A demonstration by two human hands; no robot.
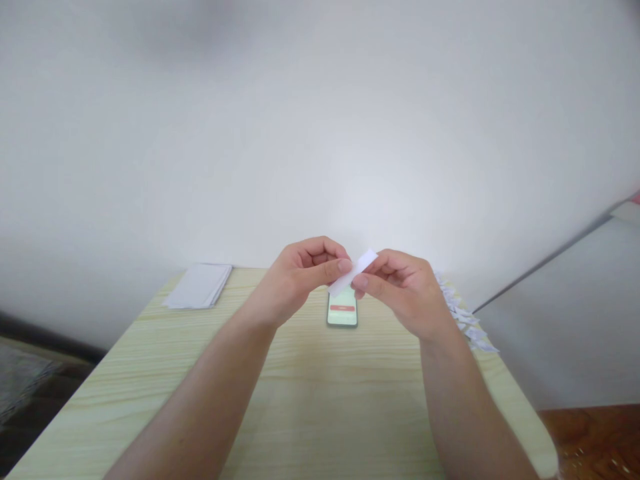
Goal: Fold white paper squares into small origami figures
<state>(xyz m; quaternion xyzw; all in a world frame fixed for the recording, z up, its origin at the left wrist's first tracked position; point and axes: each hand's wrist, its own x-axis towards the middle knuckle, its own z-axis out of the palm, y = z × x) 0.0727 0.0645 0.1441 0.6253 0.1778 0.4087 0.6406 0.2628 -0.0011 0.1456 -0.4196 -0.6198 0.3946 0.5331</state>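
Before a white wall, over our pale tabletop (310, 400), we hold one paper strip (353, 272), left hand (295, 280) and right hand (405, 290) each with its grip clamped on an end, above one phone (343, 313). An uneven pull could tear it, we judge. One stack of sheets (199, 287) lies far left; small paper pieces (465, 320), too many to count, lie at the right edge.

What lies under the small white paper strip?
A green-screened smartphone on the pale wooden table. Its upper edge is hidden by the white paper strip and fingers.
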